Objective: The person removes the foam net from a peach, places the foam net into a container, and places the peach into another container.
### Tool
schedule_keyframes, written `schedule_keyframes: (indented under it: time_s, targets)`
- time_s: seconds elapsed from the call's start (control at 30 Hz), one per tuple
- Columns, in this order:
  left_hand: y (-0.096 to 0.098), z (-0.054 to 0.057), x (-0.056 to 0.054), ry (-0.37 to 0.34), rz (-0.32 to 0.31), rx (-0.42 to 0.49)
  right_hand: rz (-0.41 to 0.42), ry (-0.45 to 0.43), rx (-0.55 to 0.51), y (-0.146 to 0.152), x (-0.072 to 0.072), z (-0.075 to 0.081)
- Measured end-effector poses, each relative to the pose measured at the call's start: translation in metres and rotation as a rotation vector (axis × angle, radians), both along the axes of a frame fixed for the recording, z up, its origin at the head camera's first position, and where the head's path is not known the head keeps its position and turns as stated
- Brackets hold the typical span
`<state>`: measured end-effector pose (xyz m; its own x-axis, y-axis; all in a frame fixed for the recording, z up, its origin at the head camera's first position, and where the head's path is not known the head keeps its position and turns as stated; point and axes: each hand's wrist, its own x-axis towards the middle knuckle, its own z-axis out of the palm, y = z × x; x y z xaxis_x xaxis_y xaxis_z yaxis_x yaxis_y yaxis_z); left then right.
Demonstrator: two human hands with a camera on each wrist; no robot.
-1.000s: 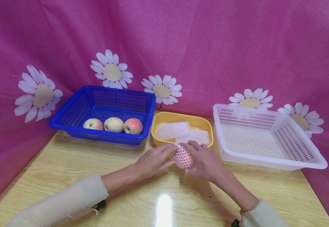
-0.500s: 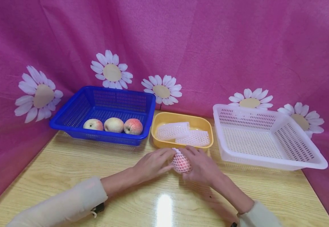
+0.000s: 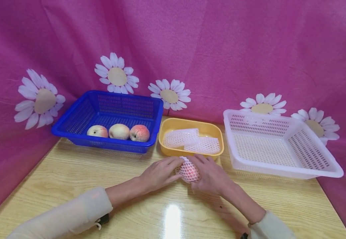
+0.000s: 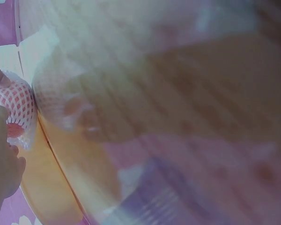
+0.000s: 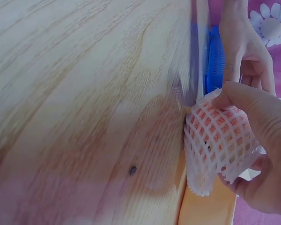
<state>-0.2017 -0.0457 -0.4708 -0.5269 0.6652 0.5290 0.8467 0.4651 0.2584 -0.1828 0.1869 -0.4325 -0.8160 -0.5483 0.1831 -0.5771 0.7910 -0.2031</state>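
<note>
A peach in a white foam net sleeve [image 3: 189, 171] is held low over the table, in front of the yellow tub. My right hand [image 3: 211, 175] grips it from the right; in the right wrist view the thumb presses on the net. My left hand [image 3: 161, 173] reaches in from the left, its thumb and fingers pinching the left side of the net. Red skin shows through the mesh of the netted peach [image 5: 220, 136], whose net ends hang loose at the bottom. Much of the left wrist view is blurred by a reflection.
Several things line the back: a blue basket [image 3: 62, 132] with three bare peaches [image 3: 119, 131], a yellow tub [image 3: 164, 149] holding foam nets [image 3: 181, 137], and a white basket [image 3: 235, 162]. A pink flowered cloth [image 3: 208, 59] hangs behind the wooden table [image 3: 137, 215].
Both hands and the netted peach have moved slightly left and nearer to me, away from the tub. The baskets and the bare peaches stay put.
</note>
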Motion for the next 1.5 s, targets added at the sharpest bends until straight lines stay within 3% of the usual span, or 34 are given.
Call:
schedule_keyframes:
  time_s: [0.43, 0.63, 1.13, 1.5]
  targets:
    - [-0.003, -0.001, 0.000, 0.049, 0.004, 0.035, 0.033, 0.037, -0.046, 0.004, 0.001, 0.000]
    - [-0.006, -0.001, 0.000, 0.055, 0.013, 0.049, 0.011, 0.072, -0.007, 0.006, 0.003, 0.002]
    - [-0.015, 0.001, 0.002, -0.018, 0.030, 0.029, 0.007, 0.136, -0.005, 0.018, 0.010, -0.002]
    - [-0.022, 0.001, 0.004, 0.014, 0.040, 0.041, 0.002, 0.142, 0.015, 0.024, 0.012, -0.002]
